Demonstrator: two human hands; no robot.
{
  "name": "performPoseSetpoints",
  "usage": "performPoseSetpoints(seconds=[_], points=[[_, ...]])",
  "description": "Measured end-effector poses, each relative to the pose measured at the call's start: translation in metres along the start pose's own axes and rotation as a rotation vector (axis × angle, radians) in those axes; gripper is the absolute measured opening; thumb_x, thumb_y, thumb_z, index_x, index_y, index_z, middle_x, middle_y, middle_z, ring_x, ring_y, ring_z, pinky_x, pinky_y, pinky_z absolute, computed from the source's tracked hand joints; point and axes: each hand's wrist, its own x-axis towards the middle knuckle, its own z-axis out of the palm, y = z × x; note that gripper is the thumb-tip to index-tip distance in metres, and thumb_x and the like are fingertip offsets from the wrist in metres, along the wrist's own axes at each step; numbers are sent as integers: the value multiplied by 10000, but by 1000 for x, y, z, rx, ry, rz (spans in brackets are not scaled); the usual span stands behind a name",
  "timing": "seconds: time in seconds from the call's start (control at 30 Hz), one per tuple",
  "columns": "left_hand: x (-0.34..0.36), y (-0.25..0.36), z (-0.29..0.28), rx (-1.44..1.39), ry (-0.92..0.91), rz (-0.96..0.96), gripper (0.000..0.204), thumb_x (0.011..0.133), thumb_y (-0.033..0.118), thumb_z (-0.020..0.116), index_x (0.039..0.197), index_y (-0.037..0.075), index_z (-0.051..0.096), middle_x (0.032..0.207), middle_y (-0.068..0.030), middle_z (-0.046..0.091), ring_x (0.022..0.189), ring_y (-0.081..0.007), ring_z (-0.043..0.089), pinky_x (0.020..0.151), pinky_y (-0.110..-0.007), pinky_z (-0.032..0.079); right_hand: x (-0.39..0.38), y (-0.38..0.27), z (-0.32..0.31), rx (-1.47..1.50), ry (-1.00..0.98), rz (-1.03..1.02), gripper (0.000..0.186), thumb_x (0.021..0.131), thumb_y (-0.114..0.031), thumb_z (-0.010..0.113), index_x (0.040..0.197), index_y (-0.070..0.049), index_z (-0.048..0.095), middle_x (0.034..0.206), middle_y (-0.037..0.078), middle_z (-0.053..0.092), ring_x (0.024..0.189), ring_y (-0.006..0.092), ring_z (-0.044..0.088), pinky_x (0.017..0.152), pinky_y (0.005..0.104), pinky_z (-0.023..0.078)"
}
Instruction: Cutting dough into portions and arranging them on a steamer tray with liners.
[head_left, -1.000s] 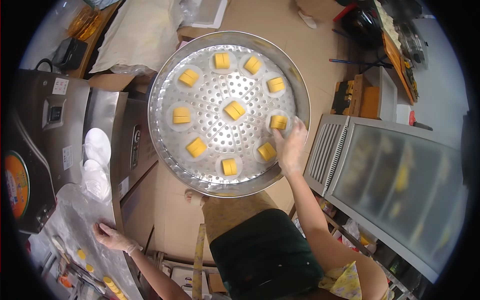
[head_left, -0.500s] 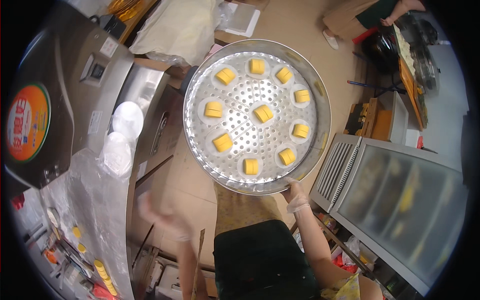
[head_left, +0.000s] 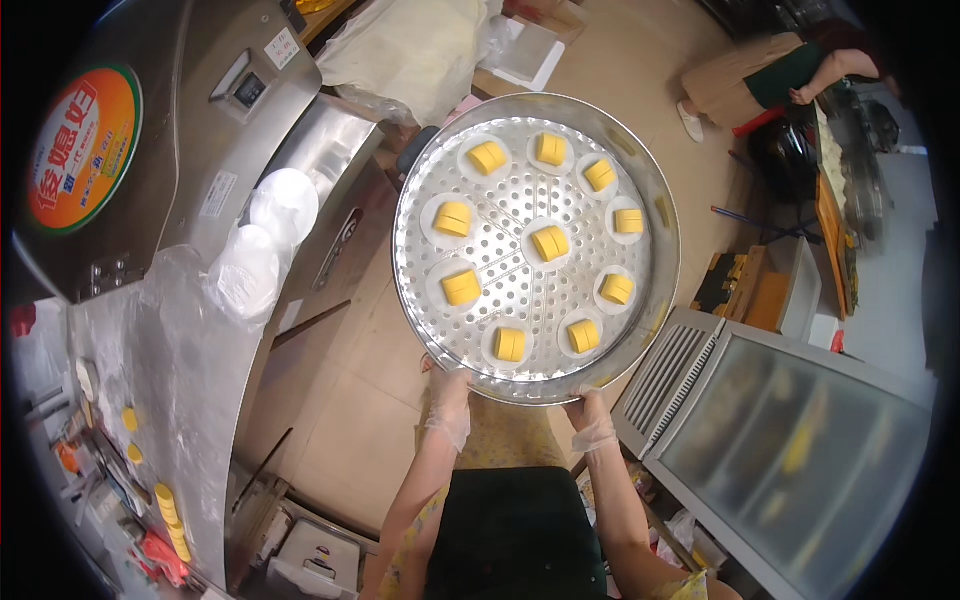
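Note:
A round metal steamer tray (head_left: 510, 255) with a perforated base and high rim is held up in front of me. Several yellow dough pieces (head_left: 549, 243), each with a groove across the middle, sit apart on round white paper liners (head_left: 440, 232) inside it. My left hand (head_left: 448, 398), in a clear plastic glove, grips the near rim left of centre. Gloved likewise, my right hand (head_left: 589, 410) holds the near rim further right. The fingers of both are partly hidden by the tray.
At left stands a steel machine (head_left: 210, 110) beside a metal worktop (head_left: 170, 370), with stacked paper liners (head_left: 285, 205) and more yellow dough pieces (head_left: 172, 520). A glass-lidded freezer (head_left: 790, 440) is close at right. Another person (head_left: 770, 80) stands at far right.
My left hand has come from beside the worktop onto the tray's near rim. The tray now appears slightly further right and lower, and the whole view has shifted. My right hand has kept its hold.

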Motion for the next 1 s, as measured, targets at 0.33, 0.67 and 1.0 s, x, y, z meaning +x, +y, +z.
performPoseSetpoints(seconds=[0.33,0.67,1.0], points=[[-88,-18,66,308,-114,208,849,842,73,673,1528,32,174,1395,-157,473,1236,-210,507,1051,-322,392,-77,-71,-59,13,-94,-128,223,718,-6,598,941,-3,617,929,72,639,870,211,630,805,359,519],[37,-96,3,-30,126,5,313,816,79,693,1080,11,540,1040,-97,596,880,-220,624,777,-341,550,-138,-114,-231,121,184,-209,125,740,-52,577,861,-21,585,857,61,620,795,212,631,770,380,569],[71,-34,23,51,-101,-103,298,720,-25,485,1002,-99,548,990,-226,632,879,-413,640,797,-562,585,-173,-86,-293,318,339,-253,160,729,-20,576,889,-18,588,893,53,614,779,205,630,747,389,577]])
